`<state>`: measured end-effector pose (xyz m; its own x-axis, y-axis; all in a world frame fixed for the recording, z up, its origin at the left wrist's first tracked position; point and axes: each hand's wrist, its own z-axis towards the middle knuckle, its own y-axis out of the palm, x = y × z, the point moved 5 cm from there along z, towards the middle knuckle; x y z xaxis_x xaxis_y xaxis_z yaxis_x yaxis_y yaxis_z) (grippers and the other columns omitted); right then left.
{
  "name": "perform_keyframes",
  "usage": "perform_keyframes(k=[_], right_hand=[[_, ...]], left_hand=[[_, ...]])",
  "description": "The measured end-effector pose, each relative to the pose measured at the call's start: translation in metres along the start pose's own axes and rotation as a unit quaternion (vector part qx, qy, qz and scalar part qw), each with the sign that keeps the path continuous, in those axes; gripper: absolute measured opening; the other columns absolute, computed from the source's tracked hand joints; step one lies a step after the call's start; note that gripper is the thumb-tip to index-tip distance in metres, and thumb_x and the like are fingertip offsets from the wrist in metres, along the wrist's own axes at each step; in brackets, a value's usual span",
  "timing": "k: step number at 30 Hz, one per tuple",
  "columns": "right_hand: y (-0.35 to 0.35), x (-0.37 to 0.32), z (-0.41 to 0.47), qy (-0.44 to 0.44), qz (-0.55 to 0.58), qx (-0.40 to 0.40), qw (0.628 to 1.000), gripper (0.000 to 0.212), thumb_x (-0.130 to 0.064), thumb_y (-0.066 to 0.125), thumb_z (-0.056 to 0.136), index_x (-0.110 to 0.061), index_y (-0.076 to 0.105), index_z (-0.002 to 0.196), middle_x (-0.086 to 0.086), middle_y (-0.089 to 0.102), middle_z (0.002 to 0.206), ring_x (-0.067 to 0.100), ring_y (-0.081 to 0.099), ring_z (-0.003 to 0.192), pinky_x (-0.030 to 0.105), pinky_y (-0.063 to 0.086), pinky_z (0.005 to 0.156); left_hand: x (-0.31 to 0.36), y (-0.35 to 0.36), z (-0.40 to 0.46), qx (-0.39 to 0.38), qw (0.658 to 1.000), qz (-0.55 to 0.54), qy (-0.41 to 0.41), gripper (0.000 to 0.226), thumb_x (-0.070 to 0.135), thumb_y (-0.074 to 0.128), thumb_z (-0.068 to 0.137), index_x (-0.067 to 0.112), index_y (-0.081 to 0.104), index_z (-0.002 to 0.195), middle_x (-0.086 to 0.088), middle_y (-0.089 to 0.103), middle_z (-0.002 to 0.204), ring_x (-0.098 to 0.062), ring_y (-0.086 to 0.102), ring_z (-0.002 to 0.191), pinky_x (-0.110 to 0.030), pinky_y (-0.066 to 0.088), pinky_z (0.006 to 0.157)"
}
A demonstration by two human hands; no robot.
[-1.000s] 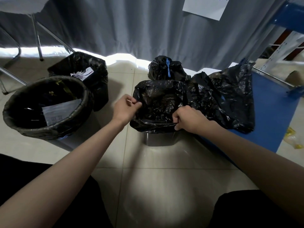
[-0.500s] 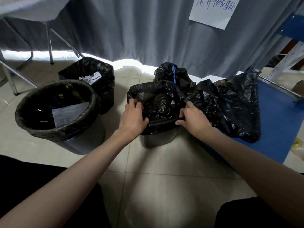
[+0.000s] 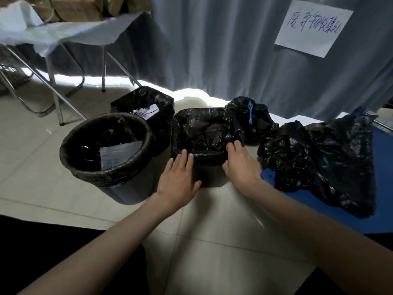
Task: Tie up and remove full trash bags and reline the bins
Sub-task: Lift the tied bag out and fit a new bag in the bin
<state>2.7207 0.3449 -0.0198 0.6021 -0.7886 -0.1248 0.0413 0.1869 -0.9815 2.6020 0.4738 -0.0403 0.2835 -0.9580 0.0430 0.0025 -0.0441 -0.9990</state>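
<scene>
Small bin [image 3: 209,179] stands upright on the tiled floor [image 3: 212,231], mouth up, long axis vertical; a crinkled glossy black liner [image 3: 204,133] is folded over its rim and sags into the middle. Left hand [image 3: 177,179] lies flat against the near left of the bin, fingers straight and spread, tips touching the liner's folded edge. Right hand [image 3: 241,167] rests on the near right side, fingers extended onto the liner, holding nothing. Just left: a round bin [image 3: 106,154], black-lined, paper scraps inside; behind it a square-mouthed lined bin [image 3: 146,111]. Behind right, a knotted black bag [image 3: 253,122] with a blue tie. Further right, a loose crumpled black bag [image 3: 323,162] on a blue mat [image 3: 380,150]. Grey curtain [image 3: 223,45] behind, white handwritten sign [image 3: 312,27] pinned on.
</scene>
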Motion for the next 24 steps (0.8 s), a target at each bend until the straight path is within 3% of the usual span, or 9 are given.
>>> perform_keyframes(k=[3, 7, 11, 17, 20, 24], right_hand=[[0.006, -0.006, 0.001, -0.015, 0.007, 0.008, 1.000, 0.034, -0.012, 0.060, 0.084, -0.008, 0.048, 0.116, 0.010, 0.047, 0.115, 0.026, 0.052, 0.098, 0.033, 0.046, 0.074], [0.015, -0.006, 0.008, -0.036, -0.019, 0.016, 0.999, 0.049, -0.015, 0.062, 0.080, -0.009, 0.049, 0.127, 0.011, 0.051, 0.116, 0.028, 0.051, 0.105, 0.037, 0.049, 0.087], [0.022, -0.005, 0.021, -0.046, -0.027, 0.008, 0.999, 0.064, -0.016, 0.062, 0.081, -0.007, 0.042, 0.140, 0.016, 0.048, 0.131, 0.031, 0.043, 0.127, 0.039, 0.041, 0.107], [0.025, -0.005, 0.056, -0.059, 0.039, -0.025, 0.997, 0.069, -0.015, 0.054, 0.092, -0.010, 0.023, 0.154, 0.015, 0.026, 0.154, 0.028, 0.027, 0.145, 0.035, 0.034, 0.116], [0.035, -0.004, 0.077, -0.046, 0.073, -0.033, 0.996, 0.069, -0.019, 0.049, 0.097, -0.011, 0.015, 0.157, 0.013, 0.015, 0.162, 0.025, 0.008, 0.152, 0.033, 0.030, 0.115], [0.059, -0.009, 0.085, -0.067, 0.053, -0.007, 0.996, 0.085, -0.019, 0.050, 0.091, -0.007, -0.002, 0.157, 0.014, -0.013, 0.164, 0.027, -0.015, 0.151, 0.034, 0.020, 0.121]], left_hand=[[-0.009, 0.012, -0.002, -0.008, 1.000, 0.017, -0.003, 0.085, 0.056, 0.032, 0.098, 0.010, -0.009, 0.155, -0.012, -0.017, 0.162, -0.024, -0.007, 0.151, -0.041, 0.001, 0.123], [-0.016, 0.013, 0.012, 0.001, 1.000, 0.010, -0.012, 0.084, 0.057, 0.031, 0.098, 0.012, -0.012, 0.155, -0.009, -0.015, 0.163, -0.024, -0.010, 0.151, -0.041, -0.001, 0.123], [-0.024, 0.011, 0.040, -0.010, 1.000, 0.011, -0.026, 0.083, 0.057, 0.029, 0.098, 0.012, -0.010, 0.155, -0.009, -0.012, 0.163, -0.024, -0.008, 0.151, -0.042, -0.002, 0.123], [-0.037, 0.006, 0.084, -0.009, 0.998, 0.040, -0.042, 0.083, 0.059, 0.031, 0.097, 0.012, -0.002, 0.156, -0.010, -0.003, 0.164, -0.027, -0.003, 0.151, -0.044, 0.000, 0.122], [-0.043, 0.003, 0.104, -0.004, 0.997, 0.059, -0.050, 0.084, 0.060, 0.030, 0.096, 0.012, 0.000, 0.156, -0.012, 0.002, 0.164, -0.029, -0.002, 0.151, -0.045, 0.001, 0.122], [-0.047, 0.004, 0.121, 0.001, 0.995, 0.081, -0.054, 0.087, 0.060, 0.032, 0.095, 0.007, -0.001, 0.156, -0.016, 0.004, 0.163, -0.030, 0.001, 0.151, -0.045, 0.001, 0.122]])
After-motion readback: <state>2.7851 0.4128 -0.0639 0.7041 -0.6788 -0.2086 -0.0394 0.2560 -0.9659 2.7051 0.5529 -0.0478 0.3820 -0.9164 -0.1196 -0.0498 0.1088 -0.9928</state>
